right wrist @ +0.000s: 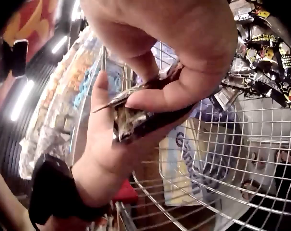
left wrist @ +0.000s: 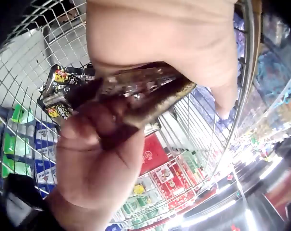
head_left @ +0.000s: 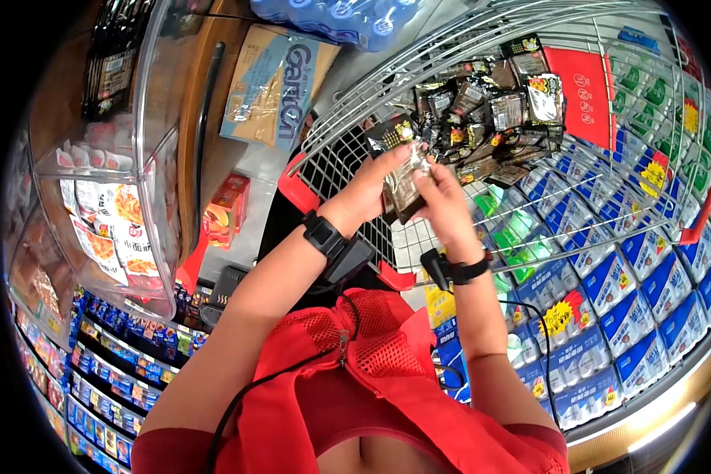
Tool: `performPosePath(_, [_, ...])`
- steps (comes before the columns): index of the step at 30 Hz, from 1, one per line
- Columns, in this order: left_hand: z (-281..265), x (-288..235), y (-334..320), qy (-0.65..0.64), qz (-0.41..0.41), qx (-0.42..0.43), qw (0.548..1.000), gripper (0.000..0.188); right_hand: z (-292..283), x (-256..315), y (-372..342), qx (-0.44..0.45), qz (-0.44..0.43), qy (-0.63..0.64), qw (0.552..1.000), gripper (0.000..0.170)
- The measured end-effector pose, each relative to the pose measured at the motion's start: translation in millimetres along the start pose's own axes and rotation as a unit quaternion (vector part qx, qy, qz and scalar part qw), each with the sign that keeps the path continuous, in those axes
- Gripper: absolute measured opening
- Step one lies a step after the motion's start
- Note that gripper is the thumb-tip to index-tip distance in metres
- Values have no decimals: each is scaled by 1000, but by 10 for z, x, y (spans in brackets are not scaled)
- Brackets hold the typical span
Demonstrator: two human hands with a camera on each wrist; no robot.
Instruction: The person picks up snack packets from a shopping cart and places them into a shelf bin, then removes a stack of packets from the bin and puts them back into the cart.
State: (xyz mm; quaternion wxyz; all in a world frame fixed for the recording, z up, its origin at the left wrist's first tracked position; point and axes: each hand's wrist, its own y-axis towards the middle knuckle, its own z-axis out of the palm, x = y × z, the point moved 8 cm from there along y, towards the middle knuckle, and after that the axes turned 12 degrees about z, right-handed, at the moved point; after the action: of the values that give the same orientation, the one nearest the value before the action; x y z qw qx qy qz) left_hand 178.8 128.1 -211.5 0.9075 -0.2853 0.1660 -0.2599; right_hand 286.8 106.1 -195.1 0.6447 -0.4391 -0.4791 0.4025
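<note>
My left hand [head_left: 363, 193] holds small black snack packets [head_left: 405, 189] over the near end of a shopping cart [head_left: 347, 158], its thumb lying across their front. From the other side my right hand [head_left: 448, 209] pinches the packets' edge with thumb and fingers. In the right wrist view the packets [right wrist: 131, 120] look shiny, with brown contents, between the two hands. How many are held I cannot tell. Beyond the hands, a heap of similar black packets [head_left: 507, 112] with yellow and red labels lies in the cart.
A red panel [head_left: 581, 99] stands at the cart's far side. Blue-and-white packs [head_left: 608, 280] are stacked to the right. On the left are a clear bin of white food packets [head_left: 110, 229] and a wooden shelf edge [head_left: 193, 118]. A cardboard carton [head_left: 272, 83] stands beyond.
</note>
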Motion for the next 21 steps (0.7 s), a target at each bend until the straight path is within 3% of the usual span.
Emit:
performPosePath(1, [66, -72, -42, 58, 2, -4, 998, 41, 35, -35, 4, 5, -1, -24, 1000, 36])
performPosePath(3, [-42, -104, -37, 100, 19, -35, 994, 59, 47, -50, 69, 15, -3, -50, 999, 34])
performPosePath(5, [-78, -239, -59, 97, 60, -30, 993, 80, 67, -131, 135, 8, 34, -178, 983, 37])
performPosePath(6, [-166, -273, -52, 139, 81, -48, 986, 82, 29, -142, 200, 7, 31, -176, 984, 37])
performPosePath(7, [-188, -306, -59, 141, 78, -57, 985, 84, -53, 149, 235, -92, -137, -336, 927, 41])
performPosePath(8, [-209, -332, -92, 142, 75, -66, 985, 87, -47, 412, 196, -187, -294, -475, 808, 45])
performPosePath(9, [-202, -356, -111, 155, 67, -68, 983, 91, -131, 683, 280, -216, -299, -413, 833, 54])
performPosePath(10, [-229, -350, -131, 137, 60, -69, 986, 92, -171, 975, 239, -304, -439, -436, 725, 50])
performPosePath(11, [-226, -360, -139, 137, 56, -64, 987, 92, -176, 1290, 305, -342, -403, -462, 713, 48])
performPosePath(12, [-232, -357, -150, 138, 50, -60, 987, 92, -173, 1545, 418, -368, -461, -488, 643, 52])
performPosePath(13, [-258, -354, -156, 140, 51, -61, 987, 92, -44, 1776, 441, -414, -486, -559, 528, 59])
performPosePath(15, [-312, -278, -186, 136, 14, -53, 989, 90, -194, 2037, 1150, -436, -443, -652, 434, 56])
performPosePath(18, [-302, -259, -239, 117, 11, -50, 992, 83, -433, 2329, 1702, -333, -290, -810, 386, 37])
performPosePath(20, [-305, -289, -268, 121, 8, -55, 991, 83, -603, 2547, 1717, -338, -400, -734, 432, 27])
performPosePath(21, [-315, -316, -270, 124, 17, -60, 990, 83, -534, 2559, 1496, -355, -470, -684, 430, 19])
